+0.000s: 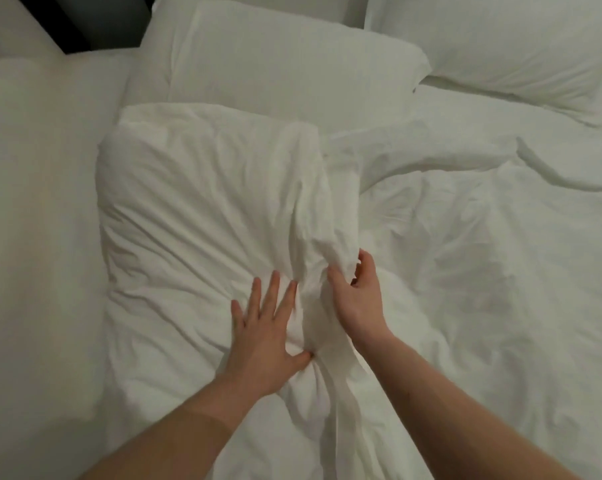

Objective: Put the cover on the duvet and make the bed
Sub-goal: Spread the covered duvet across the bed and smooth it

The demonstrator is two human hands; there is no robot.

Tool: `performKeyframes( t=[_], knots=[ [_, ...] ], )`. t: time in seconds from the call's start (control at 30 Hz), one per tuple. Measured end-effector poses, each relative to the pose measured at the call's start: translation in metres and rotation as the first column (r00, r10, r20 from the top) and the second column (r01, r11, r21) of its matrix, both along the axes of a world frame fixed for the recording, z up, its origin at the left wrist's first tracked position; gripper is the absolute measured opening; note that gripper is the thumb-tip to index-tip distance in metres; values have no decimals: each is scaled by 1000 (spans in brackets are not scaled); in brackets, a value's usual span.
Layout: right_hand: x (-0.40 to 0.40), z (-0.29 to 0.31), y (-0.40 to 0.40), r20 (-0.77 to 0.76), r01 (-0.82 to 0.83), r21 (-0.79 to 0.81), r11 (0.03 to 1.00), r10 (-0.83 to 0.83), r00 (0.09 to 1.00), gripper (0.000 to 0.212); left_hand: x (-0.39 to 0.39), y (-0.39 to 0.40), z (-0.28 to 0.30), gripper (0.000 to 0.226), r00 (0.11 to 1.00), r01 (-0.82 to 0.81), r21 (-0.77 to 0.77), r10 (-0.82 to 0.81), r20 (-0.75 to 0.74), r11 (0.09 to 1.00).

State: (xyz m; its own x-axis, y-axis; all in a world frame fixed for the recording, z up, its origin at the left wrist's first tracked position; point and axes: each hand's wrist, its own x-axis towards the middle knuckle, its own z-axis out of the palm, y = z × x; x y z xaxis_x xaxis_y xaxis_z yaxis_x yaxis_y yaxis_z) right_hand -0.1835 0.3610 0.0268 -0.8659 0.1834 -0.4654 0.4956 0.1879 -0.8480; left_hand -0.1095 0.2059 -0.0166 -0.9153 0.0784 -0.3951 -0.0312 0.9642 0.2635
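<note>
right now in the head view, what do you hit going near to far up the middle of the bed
left hand pressed flat on the bunched duvet → right hand gripping a fold of it → left pillow at the head of the bed

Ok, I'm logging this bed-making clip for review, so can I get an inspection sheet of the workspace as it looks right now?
Surface: bed with a smooth white sheet, bare along the left side.
Job's things: white duvet bunched and creased in the middle; more rumpled white bedding spread to its right.
Clutter: nothing seen.
Hands: left hand flat, fingers spread, pressing on the duvet; right hand pinching a ridge of fabric between thumb and fingers.
Cables: nothing seen.
Surroundings: two white pillows at the head; dark panel at the upper left.
</note>
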Motion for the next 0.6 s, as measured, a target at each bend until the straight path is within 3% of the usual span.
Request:
performKeyframes(
  t=[0.1, 0.2, 0.3, 0.43, 0.53, 0.6],
  knots=[
    [42, -22, 21, 165, -159, 98, 982, 142, 976, 74, 2, 1, -8, 110, 991, 23, -15, -20, 134, 1000],
    [110, -31, 33, 286, -387, 232, 892, 318, 904, 105, 13, 7, 4, 98, 999, -30, 54, 28, 40, 998],
    [185, -31, 36, 449, -472, 312, 825, 310, 838, 120, 56, 9, 14, 85, 999, -13, 91, 18, -50, 996],
    [233, -37, 49, 473, -395, 288, 873, 229, 851, 72, 137, 7, 8, 89, 983, 130, 65, -138, 124, 989],
    [230, -38, 65, 549, -475, 156, 866, 324, 771, 37, 195, 8, -6, 85, 907, 316, 97, -330, 260, 944],
    [221, -40, 73, 597, -540, 92, 837, 388, 702, 27, 210, 14, -3, 82, 834, 431, 68, -426, 350, 900]
  ],
)
